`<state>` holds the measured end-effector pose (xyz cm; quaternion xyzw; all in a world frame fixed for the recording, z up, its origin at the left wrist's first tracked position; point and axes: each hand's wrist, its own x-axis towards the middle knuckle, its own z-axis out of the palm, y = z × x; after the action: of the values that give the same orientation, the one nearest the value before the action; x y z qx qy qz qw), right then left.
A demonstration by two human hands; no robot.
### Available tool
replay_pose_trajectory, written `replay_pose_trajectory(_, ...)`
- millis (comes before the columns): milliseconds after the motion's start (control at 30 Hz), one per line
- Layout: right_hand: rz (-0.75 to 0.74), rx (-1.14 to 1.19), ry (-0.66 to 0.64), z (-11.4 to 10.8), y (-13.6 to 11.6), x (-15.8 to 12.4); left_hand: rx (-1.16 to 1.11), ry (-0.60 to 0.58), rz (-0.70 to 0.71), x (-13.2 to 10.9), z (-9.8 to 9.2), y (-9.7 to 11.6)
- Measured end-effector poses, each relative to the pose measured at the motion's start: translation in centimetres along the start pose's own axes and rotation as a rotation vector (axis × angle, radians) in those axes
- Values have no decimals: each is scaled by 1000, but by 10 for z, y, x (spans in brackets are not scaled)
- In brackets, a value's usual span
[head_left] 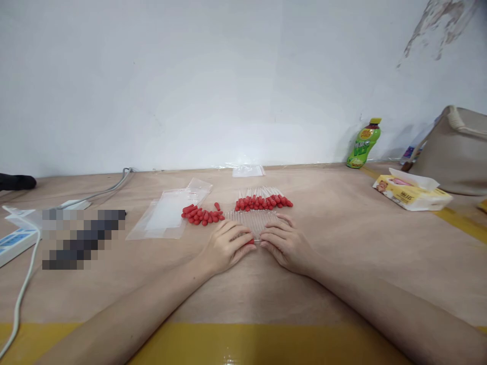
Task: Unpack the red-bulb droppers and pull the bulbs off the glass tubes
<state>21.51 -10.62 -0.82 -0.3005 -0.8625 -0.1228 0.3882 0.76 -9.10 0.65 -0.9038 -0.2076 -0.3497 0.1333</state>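
Note:
My left hand (228,246) is closed around a red rubber bulb (250,242), most of it hidden by the fingers. Close beside it, my right hand (287,243) is closed on a thin clear tube (257,241) whose end shows between the two hands. Behind the fingers lies a row of clear tubes (251,220) side by side. Loose red bulbs (205,217) form a pile to the left of that row. Farther back, several droppers (262,201) lie together, their red bulbs toward me and their clear stems pointing to the wall.
Clear plastic bags (165,213) lie left of the bulbs, and a white packet (248,171) sits by the wall. At right stand a green bottle (364,144), a tissue pack (413,192) and a beige bag (452,152). A power strip (19,238) with cables is at left.

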Motion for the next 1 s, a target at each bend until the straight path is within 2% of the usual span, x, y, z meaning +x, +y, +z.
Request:
replay_pose_trajectory(200, -32, 15, 0, 1, 0, -1, 6, 50, 50, -2, 3, 3)
replay_pose_trajectory(433, -104, 67, 6, 4, 0, 0, 128, 26, 165, 2, 1, 6)
replay_pose_trajectory(767, -131, 22, 19, -1, -3, 0, 104, -16, 134, 1, -2, 9)
replay_pose_trajectory(1000, -270, -103, 14, -9, 0, -2, 69, -12, 101, 0, -4, 10)
